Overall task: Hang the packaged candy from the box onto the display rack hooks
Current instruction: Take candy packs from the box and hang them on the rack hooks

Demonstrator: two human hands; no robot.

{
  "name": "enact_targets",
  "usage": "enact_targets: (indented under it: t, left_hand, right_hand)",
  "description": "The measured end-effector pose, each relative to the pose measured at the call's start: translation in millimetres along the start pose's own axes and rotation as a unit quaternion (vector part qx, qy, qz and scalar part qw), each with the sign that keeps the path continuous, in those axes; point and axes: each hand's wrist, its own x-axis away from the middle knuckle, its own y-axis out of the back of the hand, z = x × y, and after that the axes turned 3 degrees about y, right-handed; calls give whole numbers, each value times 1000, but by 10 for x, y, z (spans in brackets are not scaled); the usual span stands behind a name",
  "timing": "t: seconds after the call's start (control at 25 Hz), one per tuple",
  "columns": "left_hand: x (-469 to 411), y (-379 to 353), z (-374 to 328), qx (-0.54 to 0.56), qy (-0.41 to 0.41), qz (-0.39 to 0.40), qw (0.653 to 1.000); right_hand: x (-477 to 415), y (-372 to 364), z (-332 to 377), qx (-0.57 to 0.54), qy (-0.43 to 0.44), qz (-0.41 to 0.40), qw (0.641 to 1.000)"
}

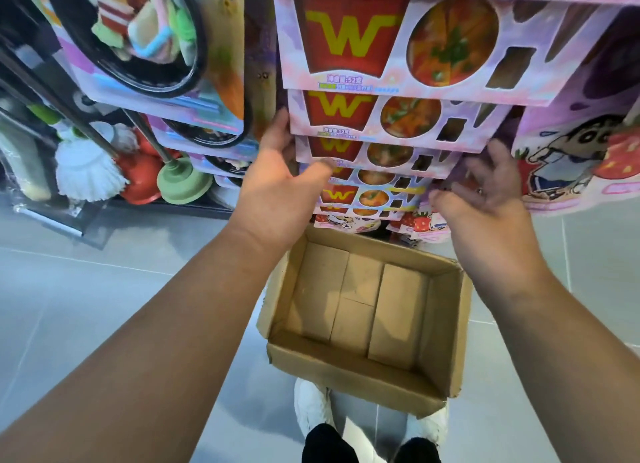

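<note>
The open box (363,327) sits on the floor (104,306) below a column of hanging candy packs (391,116), with mops (86,168) far left

White shoes (313,407), apparently black trousers (329,443).

Card and tile
The box (346,376) is matt brown cardboard; the candy packs (381,47) are glossy printed card; the floor (104,289) is smooth grey tile.
</note>
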Motion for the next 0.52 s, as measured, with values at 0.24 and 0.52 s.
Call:
enact_targets:
  t: [0.24,0.52]
  left_hand:
    - [23,-6,33,-22,-9,10,1000]
    - [-63,-35,121,-62,-11,7,998]
  right_hand:
    - [32,-27,47,-49,11,-51,997]
    - [-42,-85,-41,-30,-26,-45,998]
